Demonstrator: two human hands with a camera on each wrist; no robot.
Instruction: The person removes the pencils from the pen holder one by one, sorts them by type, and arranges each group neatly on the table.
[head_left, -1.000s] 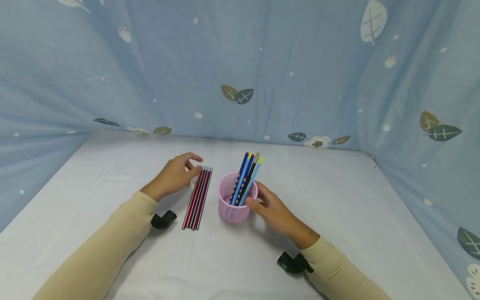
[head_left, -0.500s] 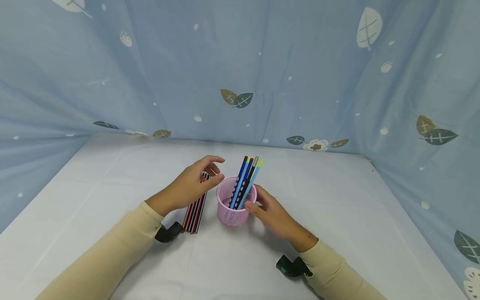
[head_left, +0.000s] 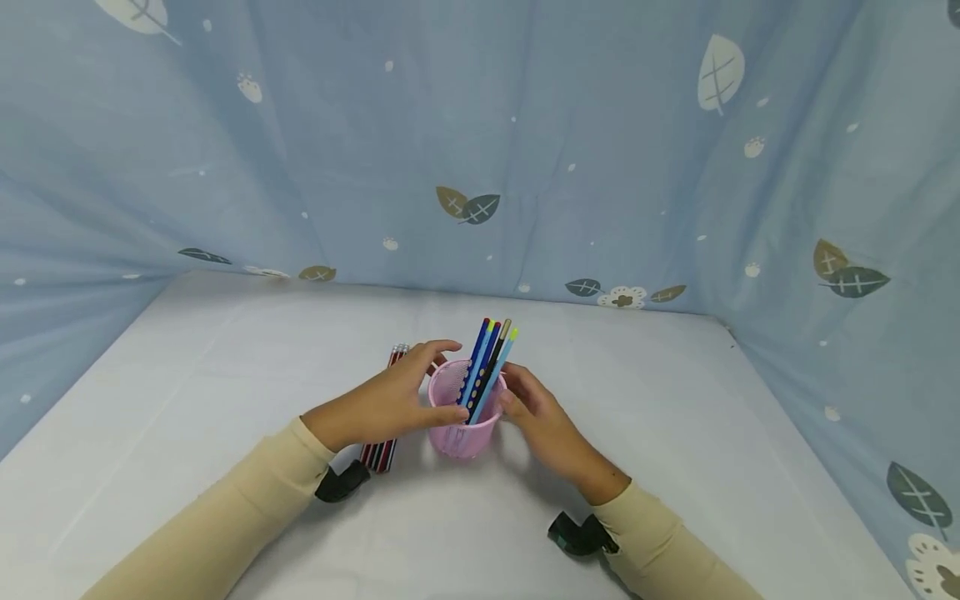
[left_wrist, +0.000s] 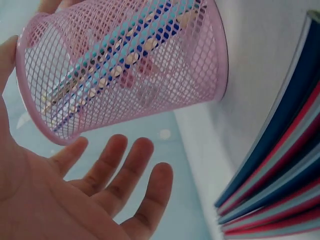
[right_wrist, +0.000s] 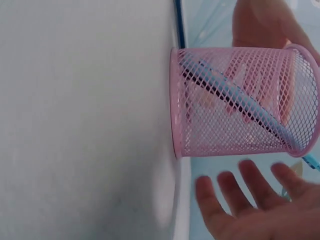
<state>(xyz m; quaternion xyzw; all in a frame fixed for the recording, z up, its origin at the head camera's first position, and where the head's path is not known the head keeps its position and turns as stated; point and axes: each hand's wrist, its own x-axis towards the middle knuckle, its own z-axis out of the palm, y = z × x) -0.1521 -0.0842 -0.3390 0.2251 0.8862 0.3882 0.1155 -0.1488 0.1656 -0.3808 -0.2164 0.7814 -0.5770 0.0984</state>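
Note:
A pink mesh pencil cup (head_left: 459,442) stands upright on the white table. Several pencils (head_left: 486,371), blue, dark and light blue, lean inside it. My left hand (head_left: 393,402) is at the cup's left side, thumb by the front of the rim and fingers behind. In the left wrist view those fingers (left_wrist: 135,160) are spread loosely beside the mesh. On the cup's right is my right hand (head_left: 551,433); its fingers (right_wrist: 252,182) look extended and apart from the wall in the right wrist view. Striped red and dark pencils (head_left: 378,456) lie under my left hand, partly hidden.
White cloth (head_left: 480,533) covers the table. A blue curtain (head_left: 360,150) with leaf prints hangs behind and along the sides. Dark wrist cameras (head_left: 581,535) stick out from both sleeves near the tabletop.
My left hand has moved right from the striped pencils, across them, to the cup. The right hand has stayed beside the cup. The view has shifted slightly.

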